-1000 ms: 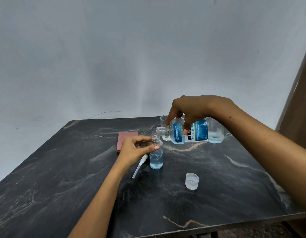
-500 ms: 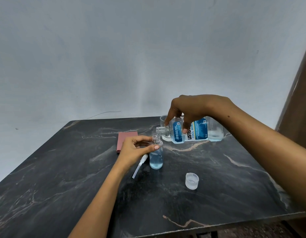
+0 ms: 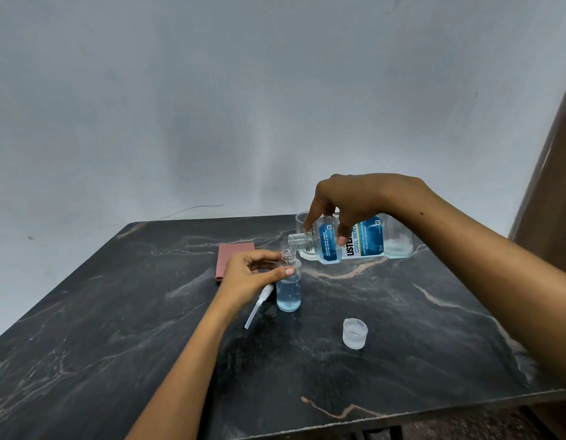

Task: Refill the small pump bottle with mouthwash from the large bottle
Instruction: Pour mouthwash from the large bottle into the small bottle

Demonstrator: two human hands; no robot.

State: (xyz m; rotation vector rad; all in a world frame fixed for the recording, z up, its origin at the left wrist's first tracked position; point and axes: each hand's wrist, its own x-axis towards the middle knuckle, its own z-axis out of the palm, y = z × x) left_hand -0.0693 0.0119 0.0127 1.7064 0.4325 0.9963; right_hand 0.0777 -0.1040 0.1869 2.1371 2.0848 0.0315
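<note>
- The right hand [image 3: 354,201] gripped the large bottle [image 3: 354,239] from above, fingers curled over its labelled body, tipping it nearly flat with its open neck just above and beside the mouth of the small pump bottle [image 3: 288,287].
- The left hand [image 3: 249,274] pinched the small bottle's shoulder between thumb and forefinger, holding it upright on the tabletop [image 3: 116,344], roughly mid-table toward the far edge.
- Risk, as I judged it: the big neck was far wider than the small mouth, so a slightly steeper tilt could have sent mouthwash down the outside and onto the table.
- The small bottle was already well over half full; overfilling looked possible.
- A light, narrow bottle held only by a pinch could have toppled if nudged.
- Both bottles were clear plastic with pale blue liquid; the large one was flat-sided with a glossy blue label.
- The white pump head [image 3: 259,303], with its thin tube, lay just left of the small bottle; a translucent cap [image 3: 354,333] stood nearer the front edge.
- The tabletop was dark, polished, veined stone.
</note>
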